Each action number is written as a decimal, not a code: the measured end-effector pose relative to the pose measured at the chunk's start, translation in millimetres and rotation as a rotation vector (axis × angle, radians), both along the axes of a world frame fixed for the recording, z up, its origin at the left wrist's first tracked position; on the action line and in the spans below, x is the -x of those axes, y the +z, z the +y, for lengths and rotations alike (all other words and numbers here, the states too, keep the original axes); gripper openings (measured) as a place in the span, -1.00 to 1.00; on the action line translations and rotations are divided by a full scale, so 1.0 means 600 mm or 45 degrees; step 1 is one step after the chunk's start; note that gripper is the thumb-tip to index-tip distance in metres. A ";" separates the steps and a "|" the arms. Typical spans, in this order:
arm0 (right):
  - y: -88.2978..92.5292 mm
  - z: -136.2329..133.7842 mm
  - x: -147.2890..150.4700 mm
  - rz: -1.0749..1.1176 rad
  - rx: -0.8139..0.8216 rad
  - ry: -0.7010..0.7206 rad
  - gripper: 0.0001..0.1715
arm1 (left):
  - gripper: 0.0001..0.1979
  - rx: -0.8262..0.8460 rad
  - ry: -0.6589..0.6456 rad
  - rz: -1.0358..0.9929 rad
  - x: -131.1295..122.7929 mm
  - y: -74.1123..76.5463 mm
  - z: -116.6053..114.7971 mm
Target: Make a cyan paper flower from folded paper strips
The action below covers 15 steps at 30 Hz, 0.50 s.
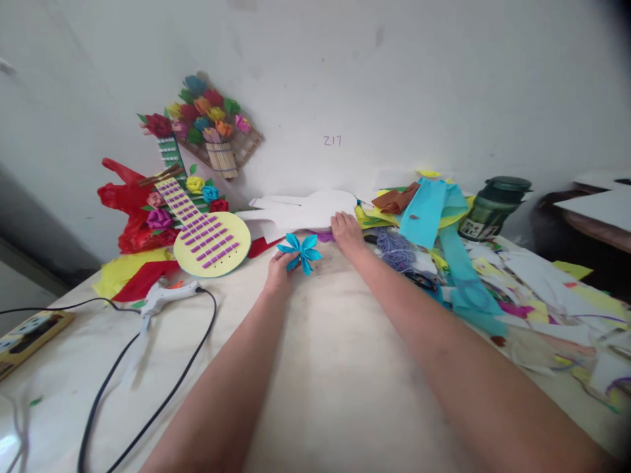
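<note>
A bright blue paper flower (303,252) with pointed petals is pinched in the fingers of my left hand (280,270), just above the table. Further back and to the right, my right hand (348,233) has its fingers over the near edge of a white guitar-shaped cutout (305,209), which lies by the wall; its thumb is hidden. Left of my hands, a finished yellow paper guitar (211,244) with purple strips leans among paper flowers. Nearer to me a white glue gun (165,297) rests on the table with its black cord looped.
A power strip (34,338) sits at the left edge. Against the wall stands a bouquet of paper flowers (211,112) near a red plastic bag (131,203). At right are blue crepe paper (424,211), purple yarn (394,249), many paper scraps (532,282) and a dark green bottle (494,207).
</note>
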State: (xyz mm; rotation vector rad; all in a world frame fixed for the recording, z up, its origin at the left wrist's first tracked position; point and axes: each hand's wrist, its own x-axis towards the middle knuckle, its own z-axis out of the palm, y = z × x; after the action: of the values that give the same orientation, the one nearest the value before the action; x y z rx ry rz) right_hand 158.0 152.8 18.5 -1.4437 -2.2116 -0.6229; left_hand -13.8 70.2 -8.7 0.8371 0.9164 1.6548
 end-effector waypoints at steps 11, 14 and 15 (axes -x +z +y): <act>0.057 0.013 -0.060 1.135 0.093 -0.612 -0.55 | -0.82 0.012 0.003 -0.066 0.002 0.001 0.001; 0.063 0.038 -0.090 1.369 0.074 -0.620 -0.59 | -0.82 0.002 -0.005 -0.055 0.001 0.002 -0.001; 0.063 0.048 -0.102 1.427 0.058 -0.603 -0.59 | -0.82 -0.005 -0.007 -0.052 0.001 0.002 -0.001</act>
State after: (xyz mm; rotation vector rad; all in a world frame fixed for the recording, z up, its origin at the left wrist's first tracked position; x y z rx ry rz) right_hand 219.1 181.9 56.2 -1.7323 -1.0272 0.1415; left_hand -14.5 69.6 -7.6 0.8050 0.8825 1.6634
